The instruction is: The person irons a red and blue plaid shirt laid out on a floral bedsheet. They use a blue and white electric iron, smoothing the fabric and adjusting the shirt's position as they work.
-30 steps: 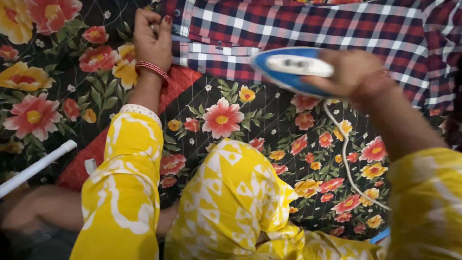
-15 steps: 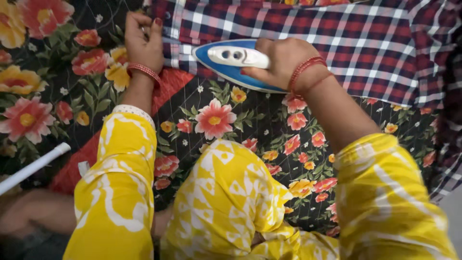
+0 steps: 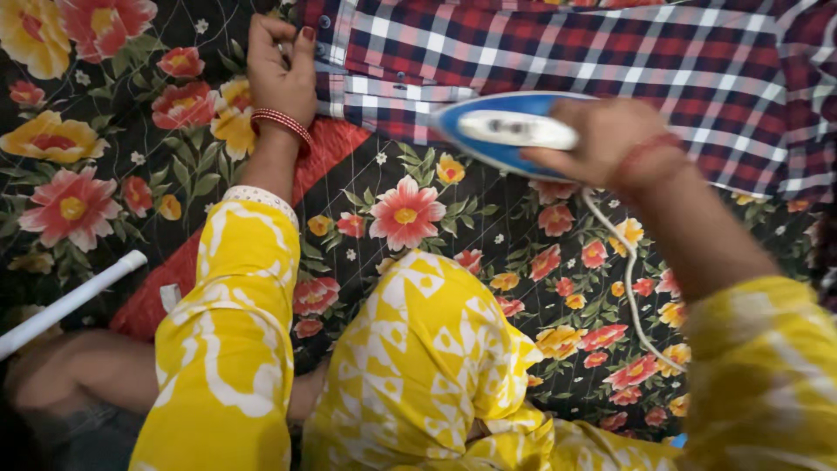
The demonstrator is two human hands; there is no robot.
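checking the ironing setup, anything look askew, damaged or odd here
Nothing stands out. The red, navy and white checked shirt lies on the black floral quilt, the left hand pinning its edge while the right hand grips the blue and white iron. Its white cord trails loose across the quilt.

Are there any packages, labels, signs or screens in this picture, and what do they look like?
No packages, signs or screens are in view.
Possible tag: small white tab at the edge of the red cloth, beside the left sleeve; too small to tell for sure.
Iron: blue with a white top panel, on the checked shirt, held by the right hand; any markings are blurred.
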